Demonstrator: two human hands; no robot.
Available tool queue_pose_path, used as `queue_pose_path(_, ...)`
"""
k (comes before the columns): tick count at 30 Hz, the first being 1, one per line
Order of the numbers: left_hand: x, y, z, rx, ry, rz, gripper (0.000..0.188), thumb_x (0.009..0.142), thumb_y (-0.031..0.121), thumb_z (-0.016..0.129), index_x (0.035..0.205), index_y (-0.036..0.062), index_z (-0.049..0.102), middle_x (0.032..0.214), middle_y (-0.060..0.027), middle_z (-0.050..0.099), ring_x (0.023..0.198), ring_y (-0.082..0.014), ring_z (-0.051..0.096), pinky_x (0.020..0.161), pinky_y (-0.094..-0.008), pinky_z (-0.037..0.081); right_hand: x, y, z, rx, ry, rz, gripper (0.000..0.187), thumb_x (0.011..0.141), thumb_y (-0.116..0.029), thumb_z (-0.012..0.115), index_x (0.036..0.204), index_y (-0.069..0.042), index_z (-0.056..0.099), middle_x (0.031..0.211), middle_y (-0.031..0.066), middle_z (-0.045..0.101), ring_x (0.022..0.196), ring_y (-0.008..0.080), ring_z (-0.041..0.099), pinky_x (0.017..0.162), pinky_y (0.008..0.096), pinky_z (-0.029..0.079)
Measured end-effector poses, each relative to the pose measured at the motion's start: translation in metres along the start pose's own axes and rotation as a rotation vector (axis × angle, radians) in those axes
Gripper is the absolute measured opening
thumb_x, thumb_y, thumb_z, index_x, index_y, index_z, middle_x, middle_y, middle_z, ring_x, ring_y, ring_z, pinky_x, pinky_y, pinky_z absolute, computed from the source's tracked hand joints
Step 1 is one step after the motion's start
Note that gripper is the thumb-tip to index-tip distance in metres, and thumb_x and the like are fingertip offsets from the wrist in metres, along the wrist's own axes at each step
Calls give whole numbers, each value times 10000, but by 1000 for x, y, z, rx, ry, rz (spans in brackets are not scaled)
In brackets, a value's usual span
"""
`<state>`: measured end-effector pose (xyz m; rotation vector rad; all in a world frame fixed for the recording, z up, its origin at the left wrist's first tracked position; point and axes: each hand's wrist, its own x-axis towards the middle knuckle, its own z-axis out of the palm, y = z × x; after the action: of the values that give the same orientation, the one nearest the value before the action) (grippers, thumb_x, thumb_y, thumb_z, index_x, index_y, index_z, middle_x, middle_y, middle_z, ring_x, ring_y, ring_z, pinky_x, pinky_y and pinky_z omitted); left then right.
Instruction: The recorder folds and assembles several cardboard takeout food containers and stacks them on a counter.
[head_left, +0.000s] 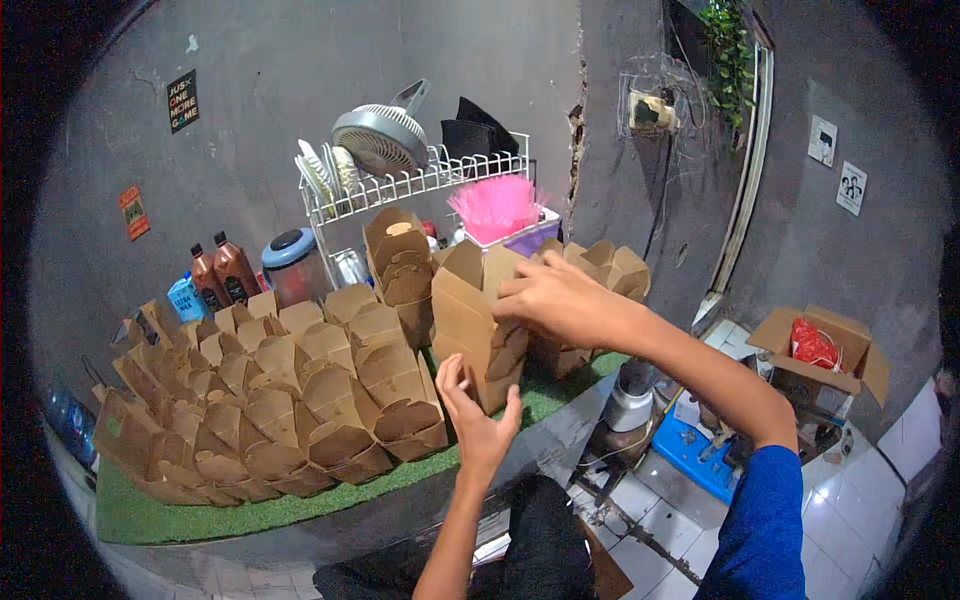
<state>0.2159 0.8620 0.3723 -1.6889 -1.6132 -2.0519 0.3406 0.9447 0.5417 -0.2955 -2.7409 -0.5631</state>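
Note:
A tall stack of nested brown paper food boxes [462, 315] stands near the right part of the green mat. At its upper right side is my right hand [560, 300], fingers bent and closed on the edge of a paper box. My left hand [478, 418] is low at the front of the stack, palm toward it, with fingers and thumb apart. Whether its fingertips touch the cardboard is hard to tell. Many opened paper boxes [335, 400] stand in close rows to the left. Another nested stack [400, 265] rises just behind.
Green artificial grass [300, 510] covers the counter. Behind the boxes are sauce bottles [234, 268], a blue-lidded container [292, 265], a white wire rack [430, 175] with a fan [380, 138], and pink straws [497, 205]. A cardboard carton [800, 372] sits at right, near a blue tray [690, 455].

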Motion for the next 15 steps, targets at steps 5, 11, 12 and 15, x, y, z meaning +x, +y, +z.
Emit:
queue_pose_path(5,-11,18,-8,1,2,-1,1054,612,123,821,1420,8,154,1370,-189,314,1275,-312,352,1043,-422,333,-54,-35,-40,36,26,24,256,764,-116,583,1015,-130,633,990,3,612,1005,219,543,857,400,398)
queue_pose_path(11,-36,38,-7,-272,-363,-110,1389,498,190,913,1443,42,-94,1291,-208,411,1159,-332,481,1012,-449,371,-110,-81,-81,-3,11,123,209,749,-142,567,955,-119,594,895,-8,547,928,200,532,875,389,389)
queue_pose_path(12,-41,39,-5,-261,-387,-131,1389,498,190,913,1443,42,-94,1291,-208,411,1159,-332,481,1012,-449,371,-117,-83,-87,-12,1,140,209,749,-142,567,955,-119,594,895,-8,547,928,200,532,875,389,389)
queue_pose_path(15,-59,41,3,-173,-480,61,1419,486,260,934,1442,35,-90,1304,-218,402,1171,-339,471,1010,-452,370,-138,-90,-95,129,-184,146,229,762,-169,569,983,-115,585,927,7,521,948,210,504,888,399,349)
